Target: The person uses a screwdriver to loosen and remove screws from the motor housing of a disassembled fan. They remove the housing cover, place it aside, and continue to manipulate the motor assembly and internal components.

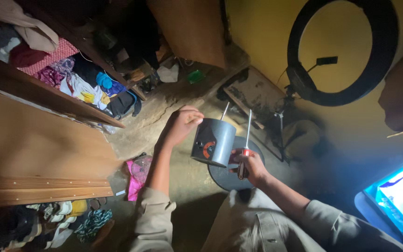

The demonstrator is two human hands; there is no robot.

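**Q:** State the position of both hands.

**A:** My left hand is closed over the far top edge of a grey cylindrical housing, holding it tilted above the floor. My right hand is wrapped around the red handle of a screwdriver, its shaft pointing away from me just beside the housing.

**Q:** What lies below and around?

**A:** A dark round disc rests on the concrete floor beneath the housing. A pink bag lies near my left forearm. A wooden shelf with clothes stands to the left; a ring light stands against the yellow wall.
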